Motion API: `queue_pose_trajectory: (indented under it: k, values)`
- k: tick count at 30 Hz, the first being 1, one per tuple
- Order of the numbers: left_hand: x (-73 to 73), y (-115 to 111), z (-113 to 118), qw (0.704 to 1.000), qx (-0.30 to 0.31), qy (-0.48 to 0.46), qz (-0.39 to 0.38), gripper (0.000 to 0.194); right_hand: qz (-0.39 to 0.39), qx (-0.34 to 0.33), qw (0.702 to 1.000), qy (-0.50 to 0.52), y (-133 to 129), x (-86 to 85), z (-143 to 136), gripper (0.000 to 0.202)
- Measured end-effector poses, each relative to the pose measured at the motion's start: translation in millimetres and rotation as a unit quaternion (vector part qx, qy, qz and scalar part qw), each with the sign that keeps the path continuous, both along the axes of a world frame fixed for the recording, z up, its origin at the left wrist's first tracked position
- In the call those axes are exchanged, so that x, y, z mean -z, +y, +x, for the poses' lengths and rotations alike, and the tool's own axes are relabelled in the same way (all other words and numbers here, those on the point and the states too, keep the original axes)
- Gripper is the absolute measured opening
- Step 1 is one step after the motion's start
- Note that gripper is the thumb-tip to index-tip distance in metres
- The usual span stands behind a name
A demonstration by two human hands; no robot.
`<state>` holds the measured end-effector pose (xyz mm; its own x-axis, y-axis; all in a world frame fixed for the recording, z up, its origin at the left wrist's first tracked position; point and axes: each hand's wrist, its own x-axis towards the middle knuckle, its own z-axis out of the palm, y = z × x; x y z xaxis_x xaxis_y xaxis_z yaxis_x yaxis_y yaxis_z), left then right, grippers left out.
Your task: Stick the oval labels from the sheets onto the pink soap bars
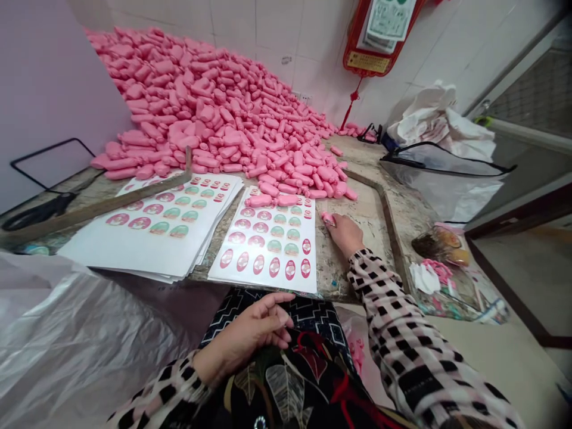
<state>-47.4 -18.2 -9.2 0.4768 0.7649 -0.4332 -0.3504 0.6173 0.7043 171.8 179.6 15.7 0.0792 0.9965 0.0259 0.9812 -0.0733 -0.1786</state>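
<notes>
My right hand [347,234] rests on the table just right of a sticker sheet [263,276], its fingers closed around a small pink sausage-shaped piece [328,218], mostly hidden by the fingers. My left hand [263,322] hovers above my lap at the table's front edge, empty, with its fingers loosely apart and the index stretched out. Pink and green oval labels cover the sheet, and a few pink pieces lie on its far end. Behind it spreads a large heap of similar pink pieces [214,113].
A stack of label sheets [134,247] lies on the left under a wooden strip [98,202], with black scissors [42,211] beside it. To the right are a raised wooden ledge [389,220], a clear zip bag [447,179], a brush [440,244] and white scraps [424,278].
</notes>
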Motion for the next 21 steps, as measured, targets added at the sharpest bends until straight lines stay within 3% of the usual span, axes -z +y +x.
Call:
queue_pose_trajectory:
  k: [4,8,10,13,16,19,20,21]
  values:
    - [-11.8,13,2,0.998,-0.053,-0.009,0.011,0.042,0.05,-0.022,0.987,0.149,-60,-6.6,-15,0.047]
    - [-17.2,27,16,0.989,-0.118,-0.091,-0.006,0.036,0.029,-0.177,0.949,0.258,-139,-8.8,-51,0.041]
    - [-16.4,30,21,0.979,-0.155,-0.129,-0.034,0.033,0.0,-0.251,0.927,0.278,-159,-7.7,-59,0.046]
    - [-14.4,30,18,0.977,-0.158,-0.114,-0.085,0.037,-0.025,-0.258,0.915,0.31,-149,-1.2,-47,0.042]
    - [-15.8,33,10,0.987,-0.139,-0.027,-0.075,0.041,0.004,-0.146,0.954,0.262,-111,9.5,-21,0.033]
    - [-20.8,44,7,0.984,-0.089,0.141,0.06,0.041,0.04,-0.088,0.983,0.154,-78,18.4,-6,0.028]
    - [-22.6,50,9,0.965,-0.061,0.22,0.131,0.039,0.049,-0.083,0.987,0.126,-71,20.5,-4,0.026]
    - [-24.1,56,11,0.927,-0.034,0.309,0.209,0.036,0.055,-0.082,0.99,0.105,-66,22.1,-4,0.025]
